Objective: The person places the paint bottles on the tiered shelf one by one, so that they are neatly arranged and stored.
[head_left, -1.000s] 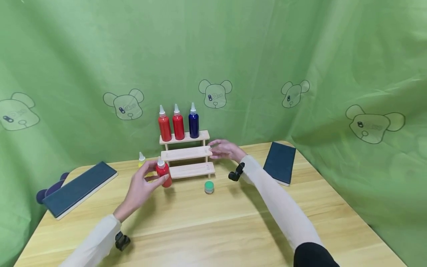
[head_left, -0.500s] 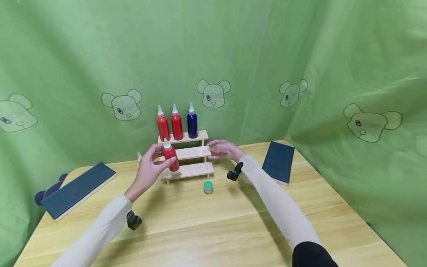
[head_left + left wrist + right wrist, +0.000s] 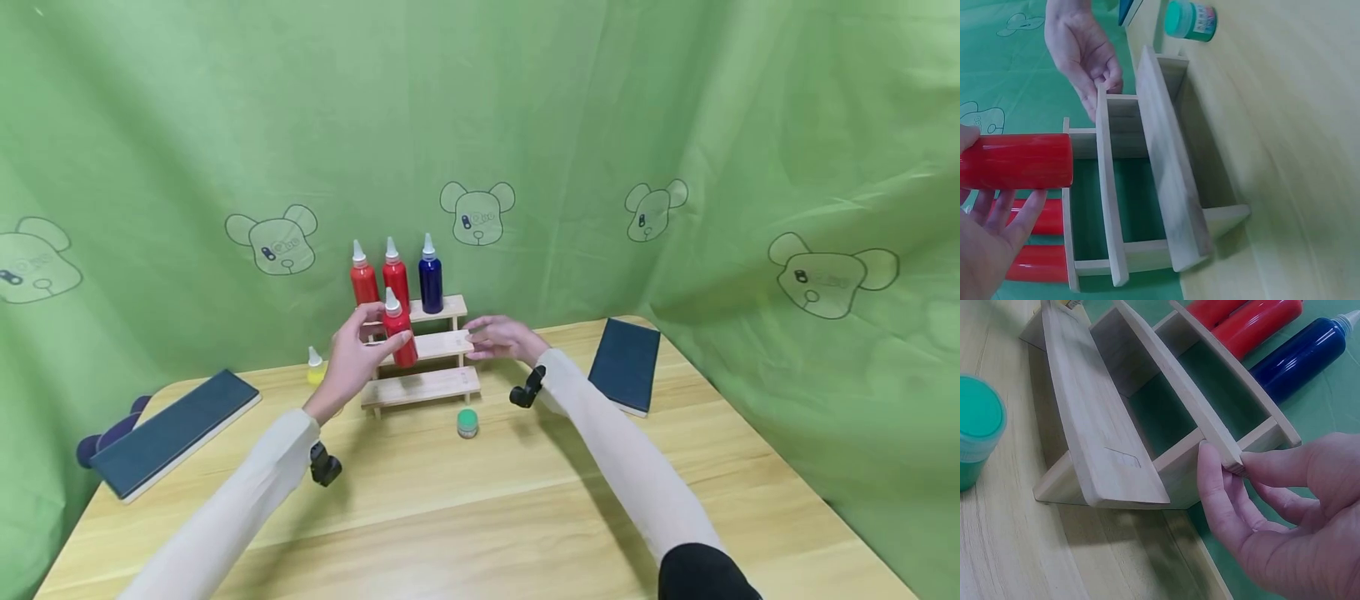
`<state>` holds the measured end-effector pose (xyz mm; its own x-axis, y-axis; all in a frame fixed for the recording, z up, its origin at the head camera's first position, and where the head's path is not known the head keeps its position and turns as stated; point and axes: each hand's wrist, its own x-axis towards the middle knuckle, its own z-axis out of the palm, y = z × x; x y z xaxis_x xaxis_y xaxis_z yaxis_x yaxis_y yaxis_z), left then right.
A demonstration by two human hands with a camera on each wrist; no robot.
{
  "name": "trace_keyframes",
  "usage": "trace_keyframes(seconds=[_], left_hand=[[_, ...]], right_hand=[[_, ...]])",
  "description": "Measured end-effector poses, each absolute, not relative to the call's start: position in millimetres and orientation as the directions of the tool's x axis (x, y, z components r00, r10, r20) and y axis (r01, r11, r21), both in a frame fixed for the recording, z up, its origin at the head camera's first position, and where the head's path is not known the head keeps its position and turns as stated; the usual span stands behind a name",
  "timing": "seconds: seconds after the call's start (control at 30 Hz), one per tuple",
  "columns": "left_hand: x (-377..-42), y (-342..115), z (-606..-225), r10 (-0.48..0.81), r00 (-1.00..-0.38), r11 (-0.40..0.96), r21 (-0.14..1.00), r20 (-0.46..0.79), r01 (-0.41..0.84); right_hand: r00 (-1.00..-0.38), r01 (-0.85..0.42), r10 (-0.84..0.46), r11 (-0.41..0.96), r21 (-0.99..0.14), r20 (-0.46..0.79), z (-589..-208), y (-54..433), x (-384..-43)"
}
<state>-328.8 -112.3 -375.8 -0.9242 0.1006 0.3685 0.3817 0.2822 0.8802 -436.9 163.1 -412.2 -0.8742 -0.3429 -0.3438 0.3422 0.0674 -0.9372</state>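
Observation:
My left hand (image 3: pixel 351 357) grips a red squeeze bottle (image 3: pixel 402 342) with a white pointed cap, its fingers and thumb on either side. The bottle is upright, in front of the middle and top steps of a three-step wooden display rack (image 3: pixel 420 386). In the left wrist view its base (image 3: pixel 1054 161) shows close above the middle board. My right hand (image 3: pixel 504 338) pinches the right end of the rack's middle board (image 3: pixel 1194 403) between thumb and fingers. On the top step stand two red bottles (image 3: pixel 363 283) and a dark blue bottle (image 3: pixel 431 285).
A small green-capped jar (image 3: pixel 467 423) stands in front of the rack. Behind my left hand is a yellow bottle (image 3: pixel 315 372). Dark blue books lie at left (image 3: pixel 176 433) and right (image 3: pixel 625 365), the left one over a purple object (image 3: pixel 116 433). A green curtain (image 3: pixel 337 125) hangs behind the table.
My left hand has lifted the red bottle from near the table, up and to the right, to the middle step. The right hand keeps its place on the rack.

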Motion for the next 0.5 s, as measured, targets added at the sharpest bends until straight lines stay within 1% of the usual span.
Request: trace_keyframes(seconds=[0.27, 0.5], left_hand=[[-346, -89, -374, 0.065, -0.930, 0.247, 0.897, 0.361, 0.366], [-367, -66, -377, 0.076, -0.921, 0.310, 0.869, 0.383, 0.386]], right_hand=[[-0.877, 0.345, -0.333, 0.066, -0.936, -0.347, -412, 163, -437], [-0.876, 0.349, -0.336, 0.056, -0.935, -0.347, -413, 163, -439]])
